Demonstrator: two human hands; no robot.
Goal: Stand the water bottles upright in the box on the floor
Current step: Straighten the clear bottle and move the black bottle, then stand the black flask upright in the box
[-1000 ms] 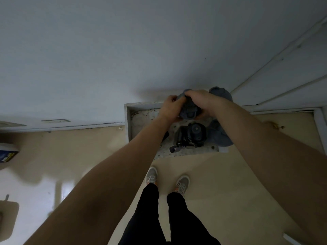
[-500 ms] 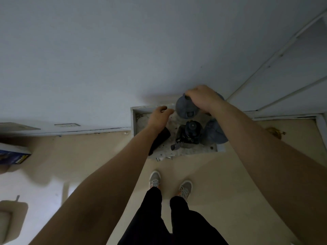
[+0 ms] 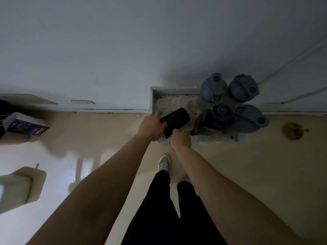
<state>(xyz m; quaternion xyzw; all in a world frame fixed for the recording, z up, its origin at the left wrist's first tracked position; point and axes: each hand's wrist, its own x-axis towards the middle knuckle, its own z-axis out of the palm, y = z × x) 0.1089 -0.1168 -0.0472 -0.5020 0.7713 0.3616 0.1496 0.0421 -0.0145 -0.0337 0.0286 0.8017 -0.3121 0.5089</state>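
A white box (image 3: pixel 153 96) sits on the floor against the wall. At its right end stand three blue-lidded bottles (image 3: pixel 213 88) (image 3: pixel 243 87) (image 3: pixel 249 119) and a darker bottle (image 3: pixel 220 113) with a strap, all upright. A black bottle (image 3: pixel 177 117) lies tilted over the box's left half. My left hand (image 3: pixel 152 124) grips its left side. My right hand (image 3: pixel 181 138) is curled at its near end by the box's front edge; its fingers are partly hidden.
The wall rises right behind the box, with a white door (image 3: pixel 300 68) at the right. A brass round object (image 3: pixel 292 130) lies on the floor right of the box. A blue-and-white carton (image 3: pixel 26 124) and a beige object (image 3: pixel 19 186) are on the left. My shoes (image 3: pixel 164 162) stand just before the box.
My right hand let go of the blue-lidded bottle, which now stands at the back, and moved down to the black bottle. My left hand took hold of the black bottle and lifted it.
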